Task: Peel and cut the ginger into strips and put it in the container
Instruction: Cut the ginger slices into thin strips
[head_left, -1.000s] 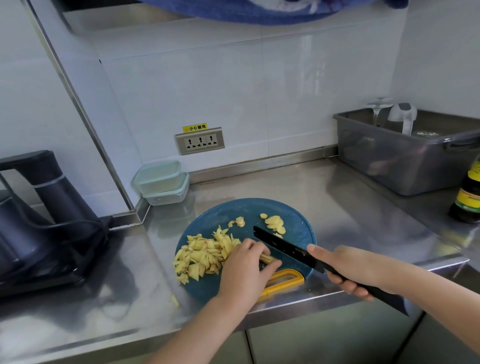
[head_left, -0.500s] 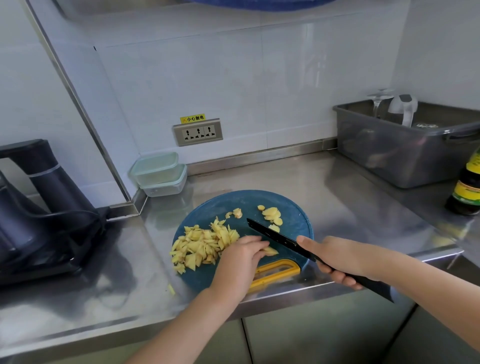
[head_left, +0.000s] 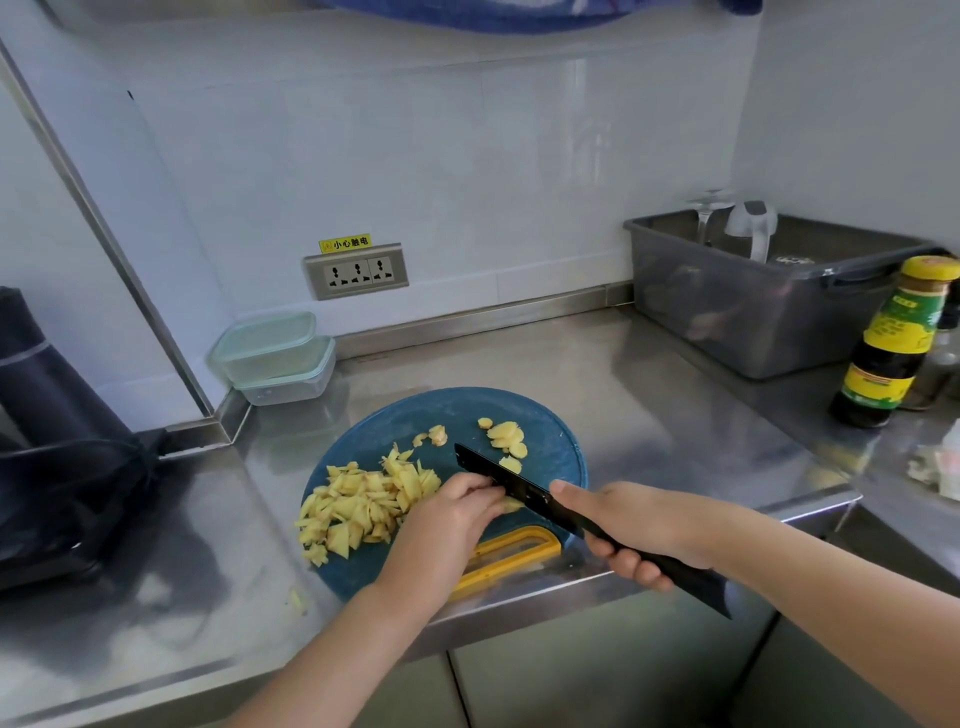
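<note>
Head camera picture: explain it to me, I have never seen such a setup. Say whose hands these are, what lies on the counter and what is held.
There is no machine: a person wears one camera on the head, so the view looks forward and down at their own two hands. The left hand holds a piece of ginger down on a round blue cutting board. The right hand grips a black knife, its blade beside the left fingers. On the board lie a pile of cut ginger and a few ginger slices. The board sits on a steel counter. By the wall stand two stacked containers; to the right are a grey tub and a dark bottle.
</note>
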